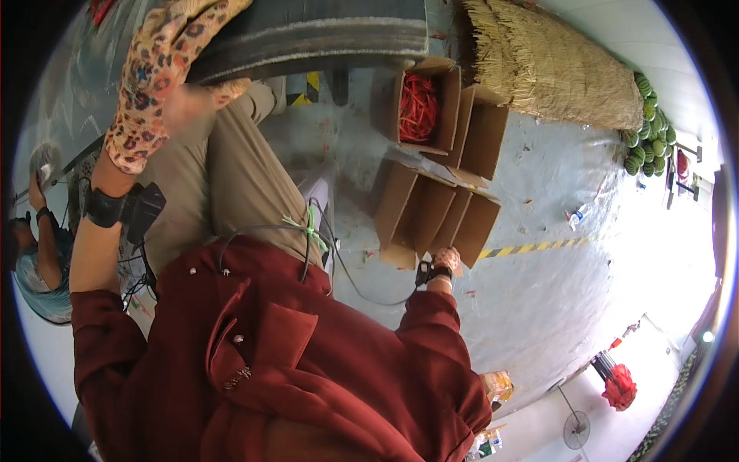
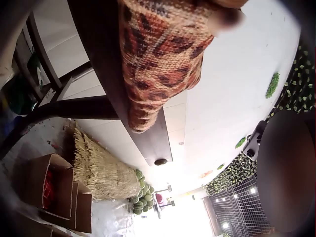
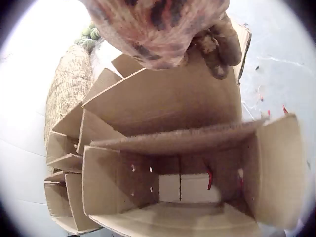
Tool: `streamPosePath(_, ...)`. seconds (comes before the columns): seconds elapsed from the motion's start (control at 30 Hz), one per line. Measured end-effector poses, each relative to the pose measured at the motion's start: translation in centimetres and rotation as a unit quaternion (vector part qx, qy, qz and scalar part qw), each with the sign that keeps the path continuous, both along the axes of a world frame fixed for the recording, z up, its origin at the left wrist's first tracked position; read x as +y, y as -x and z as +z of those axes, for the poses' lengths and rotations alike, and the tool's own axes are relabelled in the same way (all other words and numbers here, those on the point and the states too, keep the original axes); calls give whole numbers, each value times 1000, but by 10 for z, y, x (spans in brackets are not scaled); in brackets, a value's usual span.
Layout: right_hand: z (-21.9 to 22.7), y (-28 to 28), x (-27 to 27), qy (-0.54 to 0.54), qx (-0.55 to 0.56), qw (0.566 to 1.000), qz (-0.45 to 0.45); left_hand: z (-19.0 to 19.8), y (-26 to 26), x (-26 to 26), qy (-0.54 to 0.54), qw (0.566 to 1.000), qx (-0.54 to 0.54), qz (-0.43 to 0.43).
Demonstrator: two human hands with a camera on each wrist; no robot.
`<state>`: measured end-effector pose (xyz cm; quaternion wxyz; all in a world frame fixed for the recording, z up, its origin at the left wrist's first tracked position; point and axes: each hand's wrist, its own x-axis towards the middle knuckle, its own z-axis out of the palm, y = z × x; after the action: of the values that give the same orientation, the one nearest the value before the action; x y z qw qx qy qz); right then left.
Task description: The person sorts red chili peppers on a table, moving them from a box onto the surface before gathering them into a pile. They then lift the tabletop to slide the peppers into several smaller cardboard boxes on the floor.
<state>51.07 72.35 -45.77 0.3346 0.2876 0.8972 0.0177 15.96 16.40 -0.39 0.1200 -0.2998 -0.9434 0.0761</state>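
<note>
In the head view, we had our left grip (image 1: pixel 158 85), in a spotted glove, at the edge of the dark desk (image 1: pixel 331 35); its fingertips ran out of frame. Our right grip (image 1: pixel 446 260) was down at the near side of open cardboard boxes (image 1: pixel 431 204) on the floor (image 1: pixel 350 158). Next to these, another box (image 1: pixel 452 104) held red, chilli-like strips (image 1: pixel 417 108), with a straw bundle (image 1: pixel 554 61) and green melons (image 1: pixel 650 135) farther off.

In the left wrist view, our left glove lay against a dark bar (image 2: pixel 153 143); we could not tell whether that grip was clamped or apart.

In the right wrist view, our right grip was clamped on upright cardboard (image 3: pixel 163 101), its fingers (image 3: pixel 215 54) bent against it. Just beside it, one box (image 3: pixel 281 168) stood open, a single red piece (image 3: pixel 210 179) inside.
</note>
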Motion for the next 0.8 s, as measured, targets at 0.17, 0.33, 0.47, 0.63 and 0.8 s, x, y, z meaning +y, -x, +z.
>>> streamPosePath(0.17,63,-40,30,-18,45,999,13,-4,14,13,-29,999,23,-26)
streamPosePath(0.33,168,-45,39,-134,76,967,-205,8,8,24,-60,998,-21,-6)
streamPosePath(0.47,235,-2,46,-202,191,950,-139,12,10,27,-68,997,-40,-11)
streamPosePath(0.63,302,105,46,-187,361,913,-28,11,11,28,-79,996,-32,-19)
streamPosePath(0.8,340,250,27,-88,461,882,-50,13,11,27,-83,995,-55,-16)
